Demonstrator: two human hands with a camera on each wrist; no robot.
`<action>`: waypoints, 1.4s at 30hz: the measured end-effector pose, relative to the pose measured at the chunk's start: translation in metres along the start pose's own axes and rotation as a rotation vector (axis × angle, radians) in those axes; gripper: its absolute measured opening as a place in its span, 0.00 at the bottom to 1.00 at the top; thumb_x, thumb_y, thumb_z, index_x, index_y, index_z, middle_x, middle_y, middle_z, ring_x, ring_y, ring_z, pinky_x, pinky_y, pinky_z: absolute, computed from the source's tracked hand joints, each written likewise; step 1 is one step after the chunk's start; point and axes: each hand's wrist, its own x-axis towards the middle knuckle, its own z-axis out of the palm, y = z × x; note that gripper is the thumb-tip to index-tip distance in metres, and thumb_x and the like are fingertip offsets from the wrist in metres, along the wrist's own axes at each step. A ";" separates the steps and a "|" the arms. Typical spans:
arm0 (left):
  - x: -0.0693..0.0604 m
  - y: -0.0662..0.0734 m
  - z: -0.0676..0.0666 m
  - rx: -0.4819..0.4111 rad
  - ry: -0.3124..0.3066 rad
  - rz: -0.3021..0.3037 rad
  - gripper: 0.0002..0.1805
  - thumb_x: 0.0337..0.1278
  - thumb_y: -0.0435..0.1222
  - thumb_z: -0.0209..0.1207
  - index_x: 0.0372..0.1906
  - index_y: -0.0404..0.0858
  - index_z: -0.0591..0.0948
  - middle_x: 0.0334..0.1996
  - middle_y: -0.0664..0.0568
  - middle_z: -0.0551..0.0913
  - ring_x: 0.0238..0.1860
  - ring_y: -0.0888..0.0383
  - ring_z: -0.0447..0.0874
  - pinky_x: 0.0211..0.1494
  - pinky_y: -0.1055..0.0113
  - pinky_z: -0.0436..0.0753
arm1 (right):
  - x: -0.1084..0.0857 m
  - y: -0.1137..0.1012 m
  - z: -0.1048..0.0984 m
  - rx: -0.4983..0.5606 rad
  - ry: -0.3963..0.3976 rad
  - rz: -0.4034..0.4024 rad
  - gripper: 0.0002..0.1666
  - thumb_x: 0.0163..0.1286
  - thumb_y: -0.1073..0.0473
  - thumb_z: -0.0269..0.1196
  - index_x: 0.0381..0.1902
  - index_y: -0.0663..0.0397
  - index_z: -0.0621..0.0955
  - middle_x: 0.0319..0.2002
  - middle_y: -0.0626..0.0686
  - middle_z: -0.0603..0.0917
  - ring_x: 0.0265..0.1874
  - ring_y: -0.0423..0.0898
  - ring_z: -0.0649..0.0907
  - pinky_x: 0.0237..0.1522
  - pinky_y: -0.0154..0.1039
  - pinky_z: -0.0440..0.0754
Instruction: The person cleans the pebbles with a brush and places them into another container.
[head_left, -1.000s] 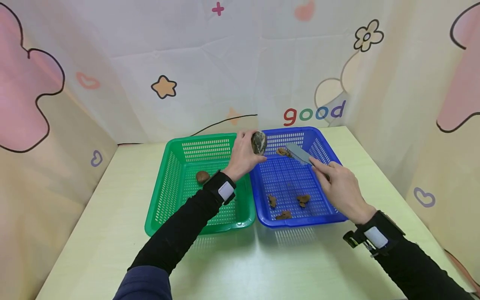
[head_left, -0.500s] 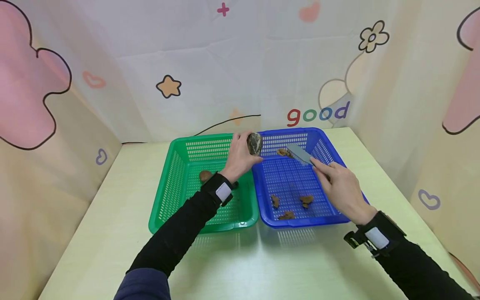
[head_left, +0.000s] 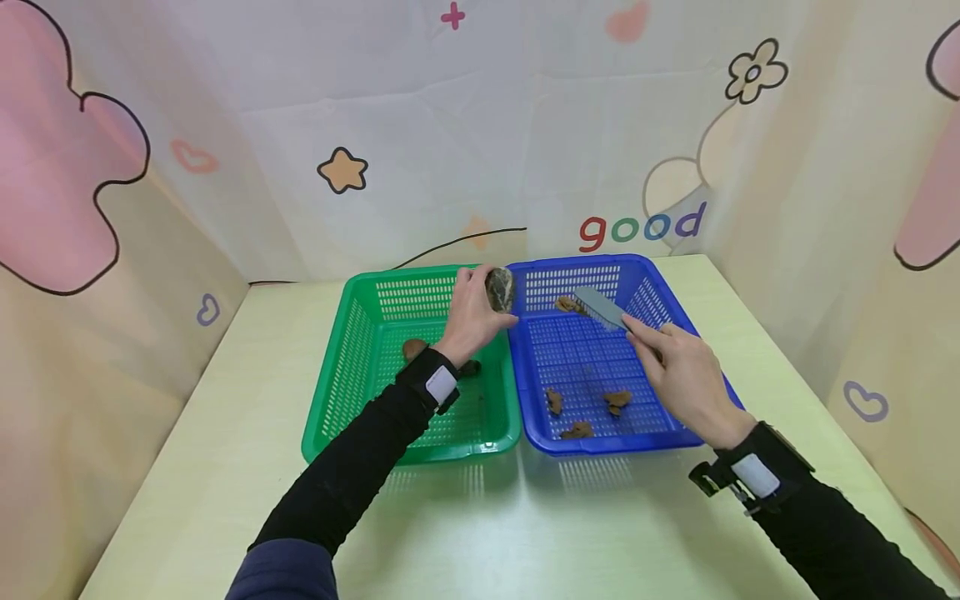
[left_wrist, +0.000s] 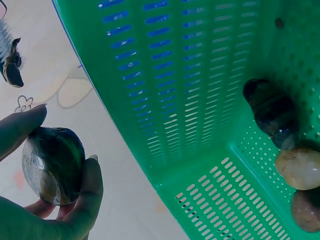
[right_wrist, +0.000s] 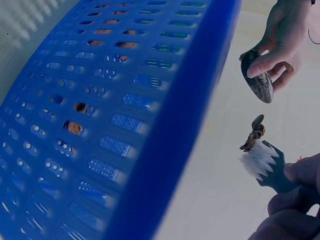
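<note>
In the head view my left hand grips a dark stone with pale veins, above the right side of the green basket. Thumb and fingers curl round the stone's edges in the left wrist view. My right hand holds a small brush by its handle over the blue basket. White bristles show in the right wrist view, with a brown dry-leaf-like clump at their tips. A gap separates the brush from the held stone.
Several brown crumpled pieces lie in the blue basket. The green basket holds a dark stone, a pale stone and a brown stone. Both baskets stand side by side on a pale table before a printed curtain.
My left hand has moved left with the stone, from over the baskets' shared edge to over the green basket. The right hand and brush have hardly moved; the head view has shifted slightly.
</note>
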 end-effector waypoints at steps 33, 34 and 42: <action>-0.009 -0.020 -0.021 -0.003 0.051 -0.061 0.44 0.47 0.34 0.71 0.70 0.38 0.63 0.58 0.39 0.66 0.55 0.45 0.69 0.59 0.54 0.75 | 0.002 -0.001 0.007 0.008 -0.013 -0.007 0.20 0.69 0.63 0.60 0.58 0.56 0.80 0.16 0.48 0.61 0.17 0.41 0.60 0.19 0.33 0.57; -0.009 -0.022 -0.021 -0.001 0.052 -0.062 0.44 0.47 0.34 0.71 0.70 0.38 0.63 0.58 0.39 0.66 0.55 0.45 0.69 0.59 0.54 0.75 | 0.001 -0.001 0.008 0.006 -0.015 -0.007 0.20 0.69 0.64 0.60 0.58 0.57 0.80 0.16 0.48 0.61 0.16 0.41 0.60 0.19 0.33 0.57; -0.010 -0.031 -0.025 -0.020 0.053 -0.075 0.42 0.47 0.33 0.70 0.70 0.38 0.63 0.58 0.39 0.65 0.54 0.45 0.69 0.57 0.53 0.76 | 0.002 -0.001 0.007 0.008 -0.027 -0.003 0.20 0.70 0.64 0.59 0.58 0.58 0.79 0.16 0.48 0.61 0.17 0.41 0.60 0.18 0.33 0.58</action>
